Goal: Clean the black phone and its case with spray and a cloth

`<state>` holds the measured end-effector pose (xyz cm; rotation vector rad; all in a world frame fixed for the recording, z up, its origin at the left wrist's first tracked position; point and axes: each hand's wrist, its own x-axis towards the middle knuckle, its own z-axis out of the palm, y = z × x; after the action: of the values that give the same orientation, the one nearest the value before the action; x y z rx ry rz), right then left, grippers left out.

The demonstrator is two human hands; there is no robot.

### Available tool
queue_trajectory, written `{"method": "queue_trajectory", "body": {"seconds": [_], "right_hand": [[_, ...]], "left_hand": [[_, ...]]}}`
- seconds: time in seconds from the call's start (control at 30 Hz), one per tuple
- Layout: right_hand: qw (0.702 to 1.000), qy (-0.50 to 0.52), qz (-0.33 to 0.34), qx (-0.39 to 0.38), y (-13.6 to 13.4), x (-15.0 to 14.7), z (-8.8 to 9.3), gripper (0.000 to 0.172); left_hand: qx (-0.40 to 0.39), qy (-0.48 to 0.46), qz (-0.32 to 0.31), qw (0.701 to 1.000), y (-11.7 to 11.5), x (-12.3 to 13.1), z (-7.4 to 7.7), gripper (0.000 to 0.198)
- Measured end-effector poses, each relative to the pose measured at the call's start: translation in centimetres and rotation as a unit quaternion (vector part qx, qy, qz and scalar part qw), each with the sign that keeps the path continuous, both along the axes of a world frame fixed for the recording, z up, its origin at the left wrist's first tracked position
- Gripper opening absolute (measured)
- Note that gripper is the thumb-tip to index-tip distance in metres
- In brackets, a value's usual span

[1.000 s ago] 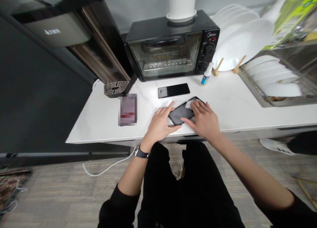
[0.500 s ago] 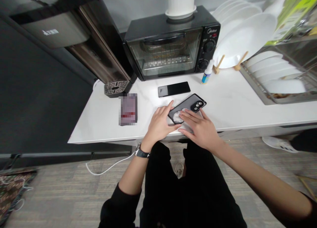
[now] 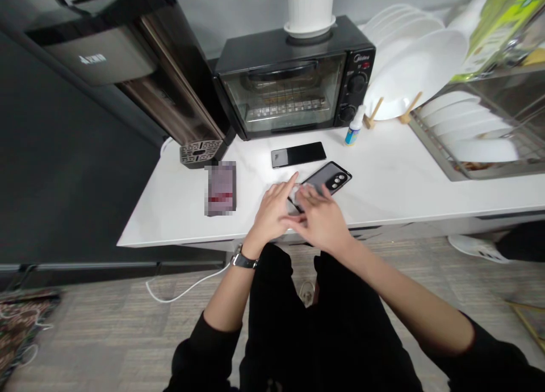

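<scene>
A black phone case [image 3: 331,178] with a camera cut-out lies back-up near the front edge of the white counter [image 3: 395,176]. My left hand [image 3: 271,215] rests on the counter with fingers stretched, its index fingertip against the case's near-left end. My right hand [image 3: 324,223] lies over the case's near half, fingers pressed down on a small white wipe [image 3: 293,191], which is mostly hidden beneath them and blurred by motion. A watch [image 3: 242,261] sits on my left wrist.
A black phone [image 3: 298,154] lies screen-up behind the case. A blurred-out card [image 3: 220,188] sits to the left. A toaster oven [image 3: 293,85], small spray bottle [image 3: 353,130], plate rack [image 3: 409,68] and dish drainer [image 3: 477,139] line the back; a dark water dispenser [image 3: 128,57] stands at the left.
My right hand has slid with the wipe from the case's far camera end down to its near-left end, uncovering the camera cut-out. My left hand has stayed at the case's corner.
</scene>
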<state>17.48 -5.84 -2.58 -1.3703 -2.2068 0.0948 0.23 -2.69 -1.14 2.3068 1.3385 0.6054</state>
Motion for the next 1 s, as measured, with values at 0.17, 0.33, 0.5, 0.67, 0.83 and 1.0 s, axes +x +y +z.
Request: {"method": "queue_trajectory", "body": {"seconds": [0.17, 0.33, 0.5, 0.67, 0.83, 1.0], "right_hand": [[0.998, 0.001, 0.064, -0.019, -2.9, 1.5, 0.5, 0.069], [0.998, -0.055, 0.034, -0.001, -1.5, 7.2, 0.6, 0.055], [0.995, -0.079, -0.056, 0.036, 1.1, 9.5, 0.0, 0.064], [0.995, -0.039, -0.087, 0.026, 1.5, 4.4, -0.6, 0.087], [1.0, -0.002, 0.016, -0.008, -1.4, -0.4, -0.1, 0.089], [0.998, -0.003, 0.062, -0.032, -2.5, 2.6, 0.6, 0.064]], "left_hand": [[-0.003, -0.006, -0.005, 1.0, -0.2, 0.0, 0.0, 0.106], [0.006, -0.006, -0.005, 1.0, -0.3, 0.2, 0.2, 0.106], [0.005, 0.006, -0.005, 1.0, -0.2, 0.4, 0.3, 0.105], [0.011, 0.005, -0.014, 1.0, 0.0, 0.2, 0.2, 0.1], [0.002, 0.008, -0.019, 1.0, 0.3, -0.1, -0.1, 0.104], [0.008, -0.005, -0.018, 1.0, -0.1, 0.0, 0.0, 0.104]]}}
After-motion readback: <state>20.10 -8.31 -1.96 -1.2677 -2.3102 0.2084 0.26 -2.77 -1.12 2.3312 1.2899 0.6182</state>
